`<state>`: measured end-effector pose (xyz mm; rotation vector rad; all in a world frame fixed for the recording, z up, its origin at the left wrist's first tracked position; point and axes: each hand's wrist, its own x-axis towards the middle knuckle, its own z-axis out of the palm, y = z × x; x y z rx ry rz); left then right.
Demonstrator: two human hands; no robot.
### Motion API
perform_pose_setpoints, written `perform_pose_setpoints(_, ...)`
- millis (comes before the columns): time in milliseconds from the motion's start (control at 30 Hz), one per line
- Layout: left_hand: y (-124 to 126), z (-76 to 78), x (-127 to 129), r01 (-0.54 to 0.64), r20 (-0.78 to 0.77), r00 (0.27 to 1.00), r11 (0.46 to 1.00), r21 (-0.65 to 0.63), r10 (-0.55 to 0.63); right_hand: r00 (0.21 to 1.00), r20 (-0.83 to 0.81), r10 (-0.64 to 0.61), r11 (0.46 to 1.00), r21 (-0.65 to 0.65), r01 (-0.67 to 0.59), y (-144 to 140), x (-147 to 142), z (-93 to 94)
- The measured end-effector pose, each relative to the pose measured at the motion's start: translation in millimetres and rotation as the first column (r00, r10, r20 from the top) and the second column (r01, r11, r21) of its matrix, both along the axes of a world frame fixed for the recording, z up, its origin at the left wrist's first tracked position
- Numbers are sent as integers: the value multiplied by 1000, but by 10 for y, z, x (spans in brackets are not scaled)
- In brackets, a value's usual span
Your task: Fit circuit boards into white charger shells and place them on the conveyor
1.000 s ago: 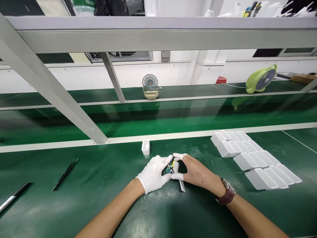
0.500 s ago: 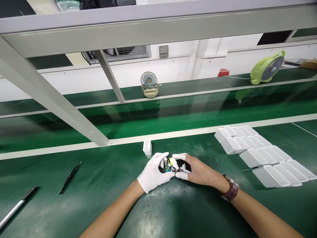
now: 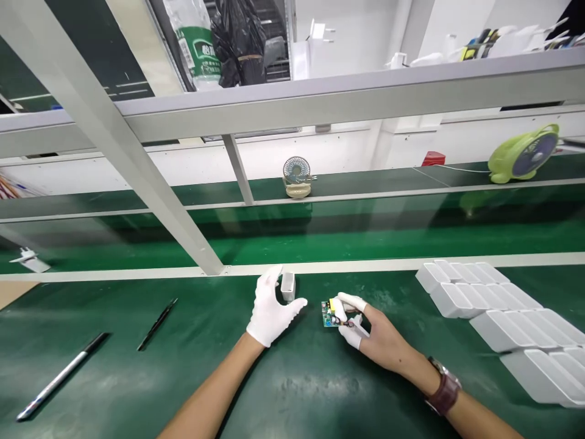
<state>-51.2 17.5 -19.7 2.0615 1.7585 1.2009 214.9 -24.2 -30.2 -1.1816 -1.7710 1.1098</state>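
Note:
My right hand [image 3: 365, 320], with white covers on some fingertips, pinches a small circuit board [image 3: 329, 313] that carries a yellow part and other components. White pieces, perhaps part of a casing, show between those fingers, partly hidden by them. My left hand [image 3: 273, 310] wears a white glove and is open, thumb and fingers spread around a small white open box [image 3: 287, 285] standing on the green bench. Whether the glove touches the box I cannot tell.
Rows of white open boxes [image 3: 516, 329] stand at the right. A black pen [image 3: 158, 323] and a silver and black rod [image 3: 61, 378] lie at the left. A slanted grey frame post [image 3: 150, 189] meets the bench's back edge. Beyond stand a small fan [image 3: 297, 174] and a green fan [image 3: 523, 155].
My left hand has let go of the circuit board and moved left to the small box, its fingers opening. My right hand keeps the board. The camera view has tilted upward.

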Motion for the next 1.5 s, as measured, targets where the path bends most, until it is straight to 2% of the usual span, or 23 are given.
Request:
perform_pose_setpoints(100, 128, -43, -56, 18, 19, 1000, 960, -281, -13, 1000, 18, -19, 999, 41, 18, -15, -25, -16)
perform_pose_setpoints(167, 156, -50, -55, 74, 30, 997, 937, -341, -68, 1000, 8, -20, 994, 105, 19, -12, -31, -21)
perform_pose_setpoints(367, -42, -31, 127, 246, -31, 966, 952, -182, -255, 999, -40, -21, 964, 263, 31, 7, 0, -77)
perform_pose_setpoints(533, -204, -4, 332, 383, -45, 920, 918, -103, -389, 999, -2, -45, 871, 490, 40, -19, 2, -105)
perform_pose_setpoints(667, -174, 77, 396, 406, -127, 901, 909, -89, -415, 998, 17, -57, 885, 464, 42, -72, -22, -110)
perform_pose_setpoints(867, -121, 152, 384, 443, -182, 868, 886, -137, -462, 996, 93, -16, 891, 453, -28, -142, -36, -125)
perform_pose_setpoints(933, -126, 152, 379, 458, -178, 862, 879, -130, -476, 994, 112, -15, 874, 483, -41, -144, -43, -117)
perform_pose_setpoints(1100, -135, 143, 377, 476, -175, 852, 869, -134, -493, 986, 162, -26, 784, 615, -81, -132, -62, -79)
perform_pose_setpoints(1200, -130, 143, 379, 485, -189, 842, 863, -143, -505, 983, 177, -39, 748, 658, -89, -127, -68, -71)
perform_pose_setpoints(1500, -126, 161, 389, 497, -233, 816, 848, -186, -529, 970, 235, -60, 728, 675, -119, -145, -98, -40)
